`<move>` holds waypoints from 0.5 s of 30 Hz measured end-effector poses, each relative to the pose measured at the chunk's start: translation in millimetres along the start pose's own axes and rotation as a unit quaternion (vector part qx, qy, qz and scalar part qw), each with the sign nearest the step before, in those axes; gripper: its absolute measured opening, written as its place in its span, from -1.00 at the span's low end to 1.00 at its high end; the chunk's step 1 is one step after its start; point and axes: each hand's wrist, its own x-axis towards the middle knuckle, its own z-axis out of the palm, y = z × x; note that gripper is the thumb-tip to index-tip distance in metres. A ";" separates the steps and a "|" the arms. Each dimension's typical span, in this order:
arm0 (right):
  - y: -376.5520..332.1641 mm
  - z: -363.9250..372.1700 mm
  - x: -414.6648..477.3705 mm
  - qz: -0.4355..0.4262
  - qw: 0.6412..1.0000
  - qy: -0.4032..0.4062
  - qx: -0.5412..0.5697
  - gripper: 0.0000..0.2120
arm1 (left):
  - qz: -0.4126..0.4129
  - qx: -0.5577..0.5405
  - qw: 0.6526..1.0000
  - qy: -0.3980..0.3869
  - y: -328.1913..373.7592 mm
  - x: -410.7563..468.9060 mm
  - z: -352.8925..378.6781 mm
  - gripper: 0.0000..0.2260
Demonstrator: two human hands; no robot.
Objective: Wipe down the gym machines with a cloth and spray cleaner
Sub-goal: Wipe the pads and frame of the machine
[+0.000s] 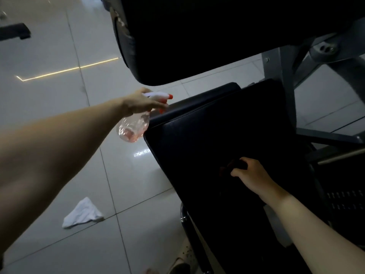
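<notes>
Glossy tiled floor (49,56), clear plastic spray bottle (134,125), white cloth (82,213)

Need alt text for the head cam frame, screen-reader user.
A person's left hand holds a clear spray bottle at the edge of a black padded gym seat, nozzle toward it. The right hand rests on the seat, fingers curled around a dark item too dim to identify. A white cloth lies on the tiled floor.

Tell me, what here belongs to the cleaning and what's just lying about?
In use: spray bottle, in left hand; seemingly a dark cloth, in right hand; black seat pad.
Lying about: white cloth on floor; black foot, far left.
</notes>
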 end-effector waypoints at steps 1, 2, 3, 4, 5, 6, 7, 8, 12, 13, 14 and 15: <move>-0.2 0.2 1.2 -0.002 1.000 0.001 -0.001 -0.97 | 0.012 0.002 1.000 0.007 4.1 6.5 4.3 -0.08; -0.8 0.9 1.7 -0.007 1.000 0.005 -0.005 -0.98 | 0.017 -0.004 1.000 0.008 7.9 11.6 10.8 -0.07; -0.4 0.8 1.8 -0.011 1.000 0.009 -0.010 -0.98 | 0.018 -0.014 1.000 0.008 13.2 16.9 20.3 -0.16; -2.3 1.4 1.9 -0.015 1.000 0.013 -0.009 -0.98 | 0.017 -0.010 0.999 0.025 20.4 21.2 26.4 -0.31; -3.1 0.8 1.8 -0.014 1.000 0.017 -0.009 -0.98 | 0.032 0.009 0.999 0.028 29.7 24.8 34.8 -0.46; -3.3 0.0 1.2 -0.013 1.000 0.019 -0.011 -0.98 | 0.052 0.038 0.997 0.034 37.9 31.5 41.9 -0.53; -3.9 -0.7 1.2 -0.013 1.000 0.019 -0.013 -0.98 | 0.081 0.070 0.994 0.037 46.6 37.6 48.1 -0.52; -4.6 -2.0 1.5 -0.012 1.000 0.019 -0.015 -0.97 | 0.098 0.093 0.990 0.043 54.6 42.9 55.1 -0.52; -7.8 -7.6 5.0 -0.011 0.999 0.029 -0.008 -0.94 | 0.144 0.190 0.968 0.074 80.1 58.3 74.9 -0.61; -9.3 -9.3 5.8 -0.011 0.999 0.031 -0.001 -0.94 | 0.153 0.214 0.962 0.078 84.9 60.4 77.9 -0.59; -9.7 -12.3 7.3 -0.009 0.999 0.034 0.010 -0.94 | 0.163 0.231 0.956 0.078 90.8 62.7 81.9 -0.59; -10.0 -15.6 8.6 -0.007 0.999 0.034 0.019 -0.93 | 0.183 0.247 0.948 0.080 95.6 65.1 85.5 -0.59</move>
